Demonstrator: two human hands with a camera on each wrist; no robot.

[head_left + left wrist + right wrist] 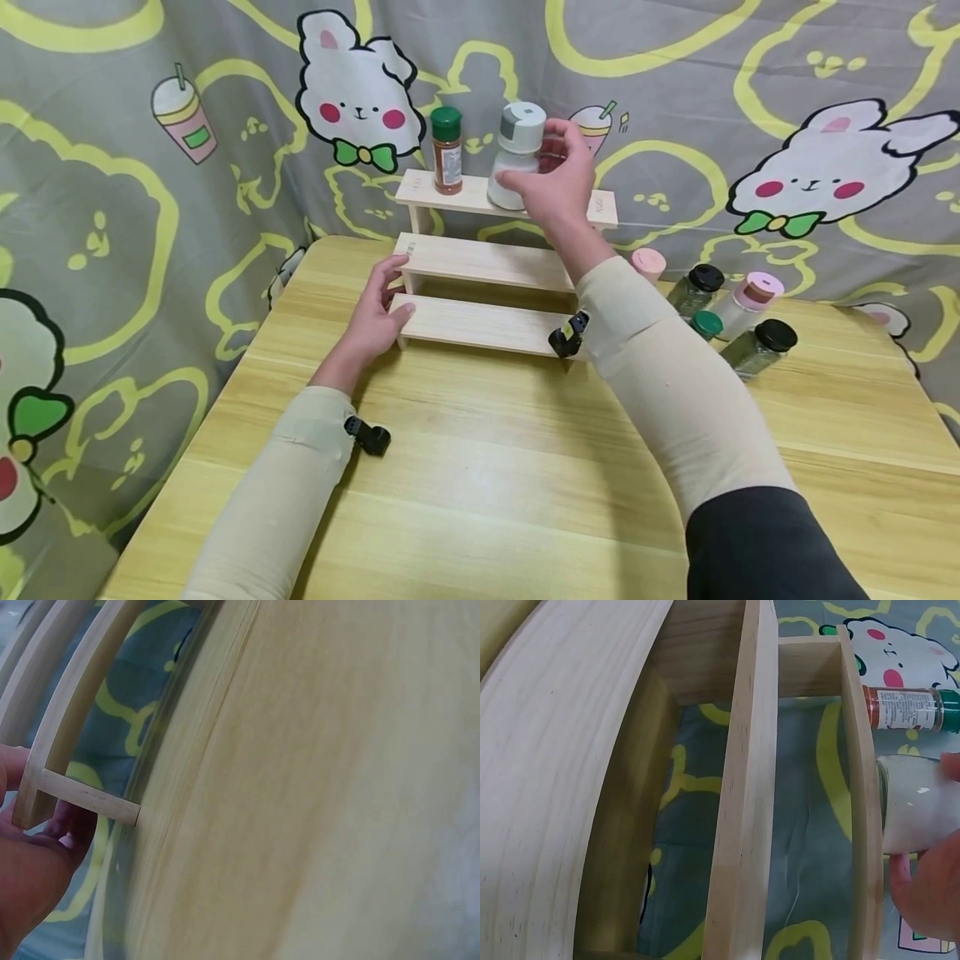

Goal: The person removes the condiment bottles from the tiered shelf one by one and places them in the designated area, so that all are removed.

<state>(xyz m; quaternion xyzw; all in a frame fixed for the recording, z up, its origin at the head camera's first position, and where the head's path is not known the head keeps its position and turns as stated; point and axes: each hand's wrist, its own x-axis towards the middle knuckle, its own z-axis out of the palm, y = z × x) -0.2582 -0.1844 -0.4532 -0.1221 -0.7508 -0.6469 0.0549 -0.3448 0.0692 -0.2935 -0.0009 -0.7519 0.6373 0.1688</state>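
Note:
A three-tier wooden shelf rack [480,260] stands against the curtain. On its top tier, my right hand [558,179] grips a clear jar of white contents with a white-and-grey cap [522,129], thumb on the near side and fingers round the right. In the right wrist view, the jar's base [911,802] is right at the top board. To its left stands a spice bottle with a green cap [447,154], reddish inside. My left hand [371,312] holds the rack's left end, thumb on the lowest tier; the left wrist view shows fingers curled behind the end [45,847].
Right of the rack, partly behind my right forearm, several seasoning jars cluster on the wooden table [465,492]: a pink-capped one [648,263], black-capped ones [761,346], a green-capped one [705,323] and one with a pink-purple lid [761,287]. A patterned curtain [660,92] hangs behind.

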